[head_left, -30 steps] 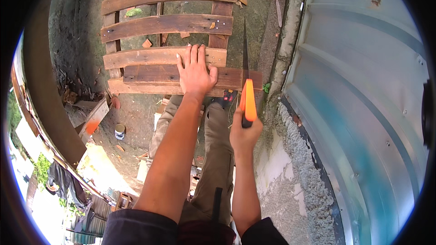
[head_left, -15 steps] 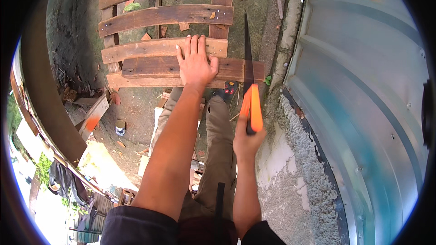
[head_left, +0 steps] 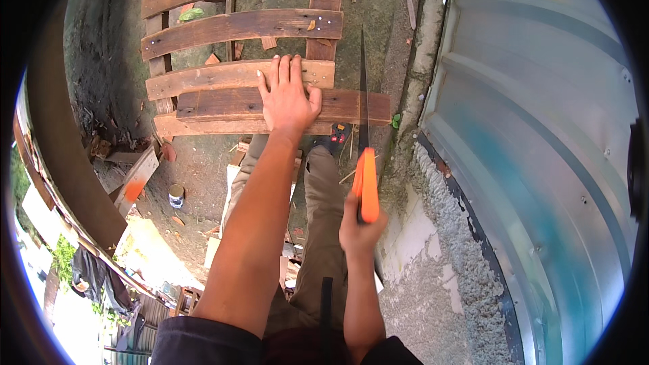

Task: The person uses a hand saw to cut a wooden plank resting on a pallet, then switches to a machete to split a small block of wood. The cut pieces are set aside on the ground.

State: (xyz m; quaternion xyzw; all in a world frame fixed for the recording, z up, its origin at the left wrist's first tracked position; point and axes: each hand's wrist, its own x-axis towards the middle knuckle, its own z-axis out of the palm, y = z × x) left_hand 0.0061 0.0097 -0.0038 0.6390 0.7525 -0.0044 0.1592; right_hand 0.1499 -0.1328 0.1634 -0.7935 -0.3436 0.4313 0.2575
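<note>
1. Palm of the left hand (head_left: 287, 94) lies flat with fingers spread on a wooden pallet (head_left: 236, 61), pressing down on its nearer slats, seemingly to keep the wood from shifting.
2. The right hand (head_left: 362, 230) is closed in a fist around the orange handle (head_left: 367, 189) of a hand saw (head_left: 364, 135), just right of the bracing hand and nearer the body.
3. The saw's dark, narrow blade (head_left: 363, 88) runs away from the gripping hand and crosses the long plank (head_left: 284, 105) under the left palm near its right end, so the overhanging piece sits clear of the fingers.
4. The pallet looks weathered: brown, uneven slats with nail heads, gaps showing dirt beneath.
5. Right of the saw rises a curved blue-grey metal sheet (head_left: 541, 128).
</note>
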